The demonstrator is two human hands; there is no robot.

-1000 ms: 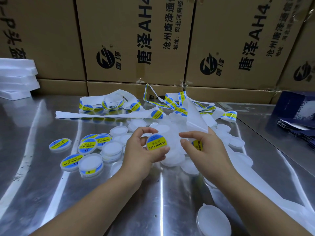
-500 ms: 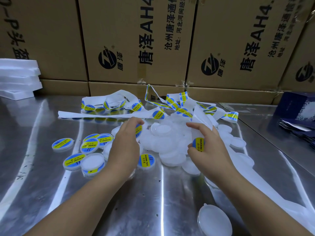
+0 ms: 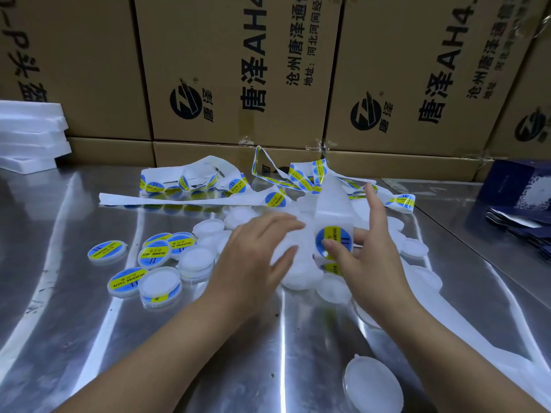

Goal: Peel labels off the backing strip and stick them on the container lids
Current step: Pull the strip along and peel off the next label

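Ahead, tangled backing strip (image 3: 185, 201), cardboard boxes (image 3: 238, 70).

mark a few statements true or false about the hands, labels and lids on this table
1. The right hand pinches a backing strip that carries a blue and yellow label. True.
2. The left hand grips a labelled lid. False: its fingers are straight over the plain white lids and hold nothing.
3. Several labelled lids lie to the left of the left hand. True.
4. The table is wooden. False: it is shiny metal.
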